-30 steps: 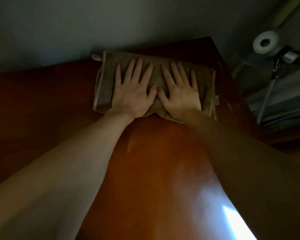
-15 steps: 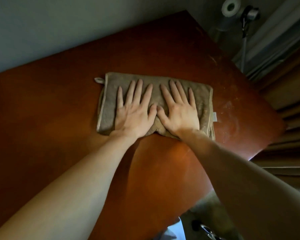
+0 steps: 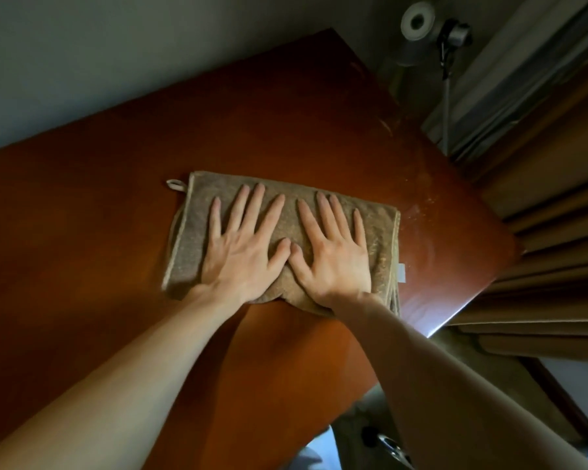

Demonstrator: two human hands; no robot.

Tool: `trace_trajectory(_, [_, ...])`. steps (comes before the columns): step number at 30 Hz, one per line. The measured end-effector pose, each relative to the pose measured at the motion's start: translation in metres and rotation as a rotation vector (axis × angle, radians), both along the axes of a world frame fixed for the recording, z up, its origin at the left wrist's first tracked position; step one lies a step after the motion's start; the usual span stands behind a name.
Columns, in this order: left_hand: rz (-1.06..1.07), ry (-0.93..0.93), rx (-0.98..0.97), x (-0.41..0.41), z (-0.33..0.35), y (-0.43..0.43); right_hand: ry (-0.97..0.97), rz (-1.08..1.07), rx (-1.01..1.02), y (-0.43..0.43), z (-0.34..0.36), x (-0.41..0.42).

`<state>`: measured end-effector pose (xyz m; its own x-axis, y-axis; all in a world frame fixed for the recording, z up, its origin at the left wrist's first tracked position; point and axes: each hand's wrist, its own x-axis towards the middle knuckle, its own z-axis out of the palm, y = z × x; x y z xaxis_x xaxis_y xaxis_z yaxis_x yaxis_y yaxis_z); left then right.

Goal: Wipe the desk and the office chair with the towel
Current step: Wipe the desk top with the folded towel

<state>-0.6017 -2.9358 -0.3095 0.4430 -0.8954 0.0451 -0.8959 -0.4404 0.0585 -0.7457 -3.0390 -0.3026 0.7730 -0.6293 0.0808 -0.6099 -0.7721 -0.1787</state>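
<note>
The folded towel is being pressed onto the counter by flat, spread fingers, nothing being gripped, so bunching or slipping is being risked.

Left hand bare, fingers long and slender, nails short, right hand bare and of matching build, left forearm and right forearm uncovered along their visible length

No text, label or number is legible.
</note>
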Motion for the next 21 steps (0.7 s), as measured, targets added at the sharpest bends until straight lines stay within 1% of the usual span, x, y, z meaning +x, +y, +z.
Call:
trace_trajectory(6, [-0.016,-0.007,-0.016,0.021,0.002,-0.056,-0.007,-0.014,0.03,-0.053,-0.001,0.019])
trace_trajectory(15, [0.006,-0.009,-0.021,0.063,0.002,-0.153,-0.039,-0.05,0.006,-0.146,-0.003,0.064])
trace_trajectory(21, [0.03,0.008,-0.016,0.094,0.004,-0.213,-0.009,-0.062,-0.002,-0.205,-0.002,0.098])
